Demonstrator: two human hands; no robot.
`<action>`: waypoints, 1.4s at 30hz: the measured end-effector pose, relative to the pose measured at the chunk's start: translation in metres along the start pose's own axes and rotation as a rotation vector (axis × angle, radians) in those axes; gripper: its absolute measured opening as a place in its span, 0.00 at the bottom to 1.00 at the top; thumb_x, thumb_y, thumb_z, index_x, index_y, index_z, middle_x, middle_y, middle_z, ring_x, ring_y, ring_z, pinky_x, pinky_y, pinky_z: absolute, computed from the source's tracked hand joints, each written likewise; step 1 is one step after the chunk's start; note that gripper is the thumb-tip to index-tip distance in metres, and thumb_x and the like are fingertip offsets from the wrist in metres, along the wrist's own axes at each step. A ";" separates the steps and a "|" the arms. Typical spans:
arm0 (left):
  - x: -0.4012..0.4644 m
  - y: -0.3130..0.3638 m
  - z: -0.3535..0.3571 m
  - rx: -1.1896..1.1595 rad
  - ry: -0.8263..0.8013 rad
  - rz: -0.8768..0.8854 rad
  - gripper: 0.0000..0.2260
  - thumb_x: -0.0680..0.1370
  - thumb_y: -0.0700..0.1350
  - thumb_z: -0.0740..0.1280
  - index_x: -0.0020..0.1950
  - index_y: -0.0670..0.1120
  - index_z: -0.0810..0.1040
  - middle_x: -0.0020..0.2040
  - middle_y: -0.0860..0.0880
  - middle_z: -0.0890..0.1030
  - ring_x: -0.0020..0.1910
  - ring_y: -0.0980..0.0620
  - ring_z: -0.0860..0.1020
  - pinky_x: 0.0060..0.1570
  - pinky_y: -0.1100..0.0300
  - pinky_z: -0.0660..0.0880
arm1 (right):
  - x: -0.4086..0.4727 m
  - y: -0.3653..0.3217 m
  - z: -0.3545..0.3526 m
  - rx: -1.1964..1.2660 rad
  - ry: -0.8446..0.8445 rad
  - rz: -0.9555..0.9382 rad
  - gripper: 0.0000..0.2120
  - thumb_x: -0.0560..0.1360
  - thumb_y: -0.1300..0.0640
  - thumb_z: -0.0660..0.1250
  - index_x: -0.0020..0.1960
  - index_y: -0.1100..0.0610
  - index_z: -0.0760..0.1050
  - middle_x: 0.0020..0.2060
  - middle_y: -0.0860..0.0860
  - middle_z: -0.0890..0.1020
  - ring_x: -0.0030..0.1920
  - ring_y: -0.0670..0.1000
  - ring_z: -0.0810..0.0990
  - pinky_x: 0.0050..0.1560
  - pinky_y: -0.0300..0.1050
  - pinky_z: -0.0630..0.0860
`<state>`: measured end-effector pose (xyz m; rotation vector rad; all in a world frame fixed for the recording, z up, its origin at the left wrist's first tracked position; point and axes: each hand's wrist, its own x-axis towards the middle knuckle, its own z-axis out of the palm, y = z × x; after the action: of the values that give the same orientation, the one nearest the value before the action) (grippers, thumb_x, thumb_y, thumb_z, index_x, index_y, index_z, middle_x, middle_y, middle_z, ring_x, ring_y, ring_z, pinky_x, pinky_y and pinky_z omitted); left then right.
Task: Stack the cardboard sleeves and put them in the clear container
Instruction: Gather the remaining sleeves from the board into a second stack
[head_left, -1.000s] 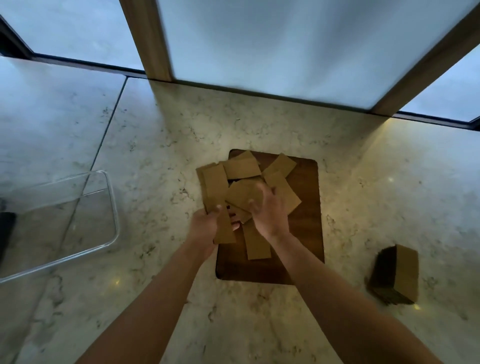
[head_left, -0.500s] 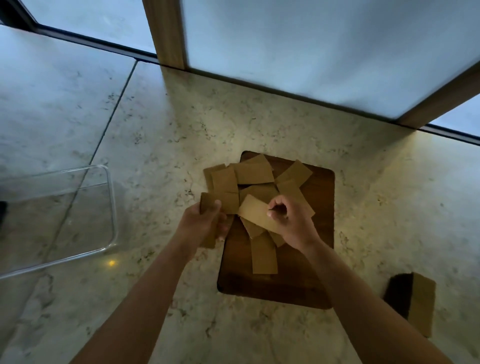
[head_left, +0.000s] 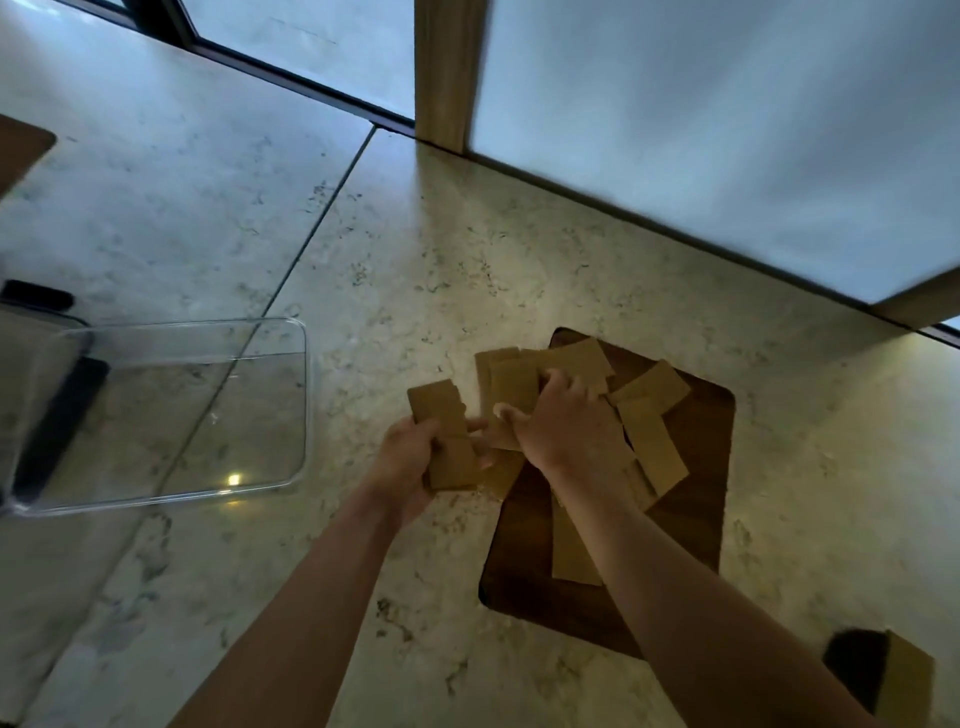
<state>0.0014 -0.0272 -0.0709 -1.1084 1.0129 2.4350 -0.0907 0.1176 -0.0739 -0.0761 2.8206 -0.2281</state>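
Several flat brown cardboard sleeves (head_left: 652, 436) lie scattered on a dark wooden board (head_left: 691, 525). My left hand (head_left: 408, 460) grips a small stack of sleeves (head_left: 447, 431) just off the board's left edge. My right hand (head_left: 563, 421) reaches over the pile, fingers curled down onto a sleeve (head_left: 511, 384) at the board's far left; whether it grips that sleeve is hidden under the hand. The clear container (head_left: 171, 410) stands on the counter to the left, with no sleeves inside.
A finished block of stacked sleeves (head_left: 893, 680) stands at the lower right on the marble counter (head_left: 363, 270). Dark objects (head_left: 57, 415) show behind the container's left side. A frosted window with wooden posts (head_left: 441, 73) borders the far edge.
My right hand has let the lifted sleeve join the left hand's stack and moved back onto the pile. The left hand's stack is thicker. The camera has swung left.
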 end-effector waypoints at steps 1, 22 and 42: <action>0.003 0.001 -0.001 -0.051 0.031 0.008 0.18 0.81 0.34 0.54 0.69 0.33 0.71 0.56 0.30 0.83 0.46 0.35 0.83 0.47 0.40 0.84 | 0.000 -0.002 0.006 0.058 0.022 -0.013 0.33 0.71 0.36 0.72 0.66 0.57 0.73 0.60 0.54 0.79 0.62 0.56 0.76 0.62 0.50 0.72; 0.024 0.017 0.007 0.212 0.242 0.223 0.10 0.83 0.47 0.64 0.64 0.53 0.75 0.45 0.39 0.81 0.37 0.41 0.79 0.38 0.46 0.79 | 0.008 -0.021 0.006 0.252 0.046 -0.055 0.14 0.77 0.52 0.70 0.59 0.54 0.74 0.57 0.52 0.78 0.60 0.53 0.75 0.56 0.42 0.71; 0.019 0.014 0.024 0.776 0.398 0.171 0.19 0.74 0.62 0.73 0.51 0.46 0.79 0.44 0.47 0.84 0.43 0.46 0.84 0.40 0.50 0.83 | 0.002 0.012 -0.002 1.266 -0.575 0.173 0.14 0.75 0.63 0.75 0.55 0.60 0.72 0.46 0.56 0.79 0.41 0.53 0.79 0.44 0.48 0.79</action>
<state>-0.0316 -0.0213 -0.0677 -1.2394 2.0055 1.6440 -0.0936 0.1297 -0.0747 0.3213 1.6883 -1.5551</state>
